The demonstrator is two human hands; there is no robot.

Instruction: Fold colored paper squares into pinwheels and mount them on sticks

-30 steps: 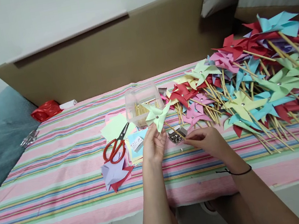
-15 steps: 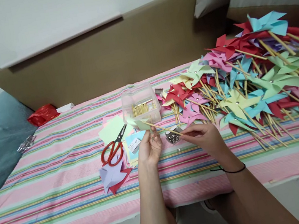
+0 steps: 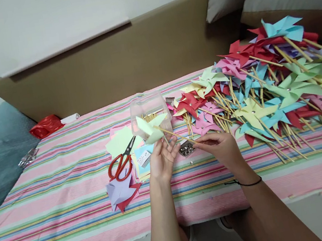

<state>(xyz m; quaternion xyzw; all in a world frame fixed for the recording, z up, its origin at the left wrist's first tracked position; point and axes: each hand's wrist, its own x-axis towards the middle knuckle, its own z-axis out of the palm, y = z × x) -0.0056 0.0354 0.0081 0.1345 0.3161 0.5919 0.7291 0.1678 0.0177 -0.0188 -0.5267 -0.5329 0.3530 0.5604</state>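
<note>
A pale green paper pinwheel (image 3: pixel 151 129) on a thin wooden stick is held up over the middle of the cloth. My right hand (image 3: pixel 218 147) pinches the lower end of that stick, a black band round its wrist. Just under the pinwheel, my left hand (image 3: pixel 164 159) is turned palm up with its fingers spread, close to a blade; whether it touches the paper I cannot tell. Between the hands sits a small box of metal fasteners (image 3: pixel 186 148), one loose fastener (image 3: pixel 191 163) in front of it.
A clear plastic box (image 3: pixel 149 102) of short sticks stands behind the pinwheel. Red-handled scissors (image 3: pixel 121 162) lie on paper sheets (image 3: pixel 120 143) at left, near purple cut paper (image 3: pixel 120 192). Many finished pinwheels (image 3: pixel 253 111) are heaped at right. A red plastic bundle (image 3: pixel 46 126) lies far left.
My left fingers have opened from around the pinwheel's head. The pinwheel now shows its blades more fully, while my right hand keeps its pinch on the stick.
</note>
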